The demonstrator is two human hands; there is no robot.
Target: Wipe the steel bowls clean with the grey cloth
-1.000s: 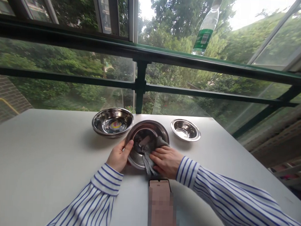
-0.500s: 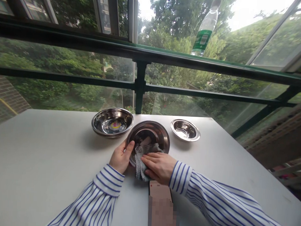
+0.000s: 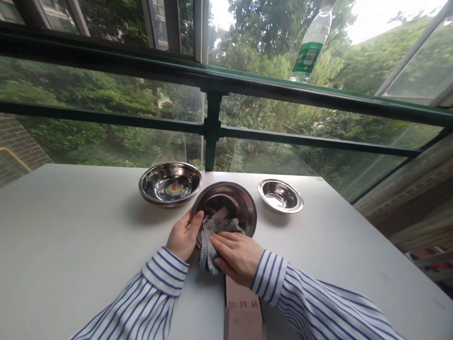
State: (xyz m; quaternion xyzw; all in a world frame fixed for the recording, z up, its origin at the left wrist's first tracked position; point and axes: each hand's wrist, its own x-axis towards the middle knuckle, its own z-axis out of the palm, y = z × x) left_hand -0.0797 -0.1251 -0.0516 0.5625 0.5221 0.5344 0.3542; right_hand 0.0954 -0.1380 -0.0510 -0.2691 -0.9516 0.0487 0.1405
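Left hand [image 3: 182,238], thumb clamped over the rim, holds the steel bowl [image 3: 234,205] between stickered bowl [image 3: 170,183] and small bowl [image 3: 280,195]; right hand [image 3: 238,257], fingers closed over cloth [image 3: 208,248], presses inside. Hard pressure on 1 side could twist it loose.

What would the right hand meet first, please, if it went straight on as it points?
Past the cloth under it, probably the left hand gripping the bowl, though depth is unclear.

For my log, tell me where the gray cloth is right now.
In the head view, just below center, the gray cloth lies over the near edge of the middle metal bowl, under the right hand.
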